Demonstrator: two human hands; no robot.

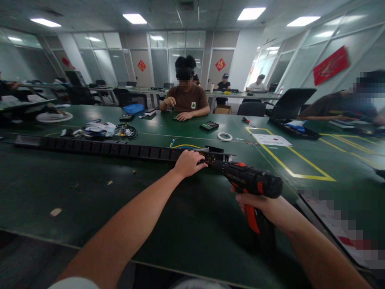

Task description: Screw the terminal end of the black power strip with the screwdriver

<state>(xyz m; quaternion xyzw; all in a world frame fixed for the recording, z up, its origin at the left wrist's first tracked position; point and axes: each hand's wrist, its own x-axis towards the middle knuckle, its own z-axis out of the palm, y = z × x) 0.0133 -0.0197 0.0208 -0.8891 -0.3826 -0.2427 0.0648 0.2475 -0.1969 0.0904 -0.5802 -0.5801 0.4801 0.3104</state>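
Observation:
A long black power strip lies across the green table. My left hand is closed in a loose fist at the strip's right end, pressing on it. My right hand grips the red-and-black handle of a cordless electric screwdriver. The tool's tip points left and meets the strip's end right beside my left fingers. Yellow and blue wires stick out behind the strip there.
Across the table a person in a brown shirt works with both hands. Another person sits at the right by an open black case. A tape roll, blue bin, cables and yellow floor-style tape lines lie around.

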